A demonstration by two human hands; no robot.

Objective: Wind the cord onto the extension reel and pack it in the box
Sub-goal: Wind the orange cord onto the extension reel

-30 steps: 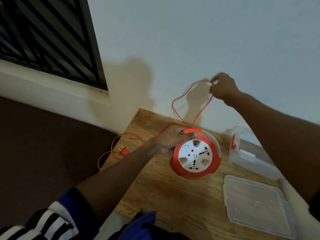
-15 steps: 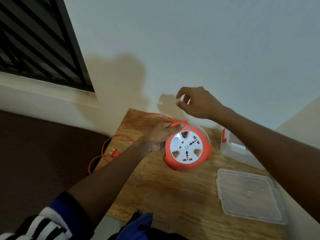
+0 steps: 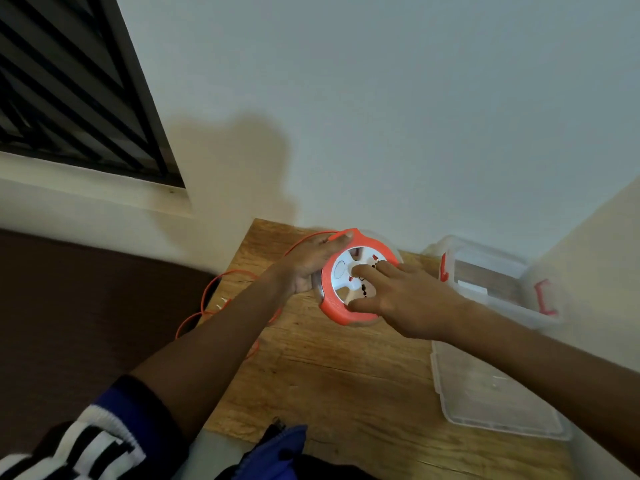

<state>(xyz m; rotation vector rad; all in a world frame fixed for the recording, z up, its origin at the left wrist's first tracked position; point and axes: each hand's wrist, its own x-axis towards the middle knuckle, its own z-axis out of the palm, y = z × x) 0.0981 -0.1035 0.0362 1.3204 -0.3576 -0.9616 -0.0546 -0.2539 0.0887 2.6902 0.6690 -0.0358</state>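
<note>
Fingers (image 3: 369, 271) of right hand (image 3: 405, 299): spread, laid flat on the white socket face of the reel (image 3: 349, 282). Left hand (image 3: 308, 265): fingers straight, pressed against the reel's left rim. Reel: tilted, on the wooden surface (image 3: 346, 375) near its far edge. Cord (image 3: 211, 306): mostly unwound, looping off the surface's left edge. Box (image 3: 498, 278): open, right of reel; lid (image 3: 485, 393) nearer. Risks, judged: slack cord snagging on the surface's edge; uneven or loose turns; reel slipping under flat, ungripping hands.
</note>
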